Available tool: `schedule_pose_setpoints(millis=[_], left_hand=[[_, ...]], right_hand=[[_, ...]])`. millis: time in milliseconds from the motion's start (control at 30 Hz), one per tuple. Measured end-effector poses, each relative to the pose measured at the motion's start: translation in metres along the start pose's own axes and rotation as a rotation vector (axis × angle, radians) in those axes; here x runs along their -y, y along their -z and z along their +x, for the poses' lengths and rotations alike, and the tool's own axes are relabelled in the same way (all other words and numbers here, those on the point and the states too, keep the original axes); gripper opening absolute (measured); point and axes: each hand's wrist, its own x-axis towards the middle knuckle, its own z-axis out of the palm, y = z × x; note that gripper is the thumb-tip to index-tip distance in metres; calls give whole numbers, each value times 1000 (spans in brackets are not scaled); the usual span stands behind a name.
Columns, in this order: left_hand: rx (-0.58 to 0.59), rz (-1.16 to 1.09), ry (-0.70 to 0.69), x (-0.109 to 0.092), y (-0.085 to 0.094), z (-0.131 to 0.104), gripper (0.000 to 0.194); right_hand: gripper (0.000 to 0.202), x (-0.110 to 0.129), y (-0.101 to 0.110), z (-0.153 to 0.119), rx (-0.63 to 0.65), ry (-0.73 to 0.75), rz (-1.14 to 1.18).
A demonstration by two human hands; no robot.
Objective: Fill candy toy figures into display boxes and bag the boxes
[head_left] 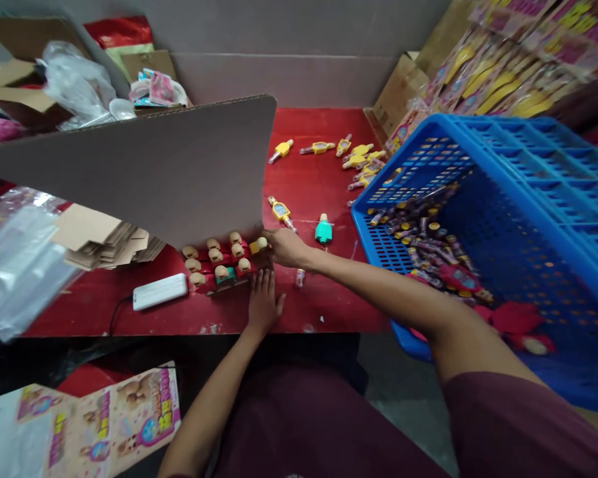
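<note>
A cardboard display box (179, 166) stands on the red table with its tall grey-brown flap raised. Inside it, several small toys with round beige tops (214, 254) sit in rows, with red bodies and one green one. My right hand (288, 248) is closed at the box's right end, its fingertips on a yellow toy with a beige top (259, 245). My left hand (264, 302) lies with outstretched fingers against the near right corner of the box. To the right of the box are a green toy (323, 230) and a yellow toy (281, 211).
A blue plastic basket (371, 229) at right holds many small tubes and some red pieces. More yellow toys (361, 156) lie at the back. To the left are a white power bank with a cable (160, 292), folded cardboard (92, 232) and clear plastic bags (20, 259).
</note>
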Motion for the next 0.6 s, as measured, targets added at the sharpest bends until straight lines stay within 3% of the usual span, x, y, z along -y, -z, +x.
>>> schedule_pose_setpoints(millis=[367,467,600], left_hand=[[-5,-3,-7,0,0,-1,67],[-5,6,-16,0,0,-1,65],[6,10,-3,0,-2,-2,66]], right_hand=[[28,2,-7,2,8,-5,4],[43,0,-15,-7,-126,47,78],[34,-3,-25,-6,-323,131,144]])
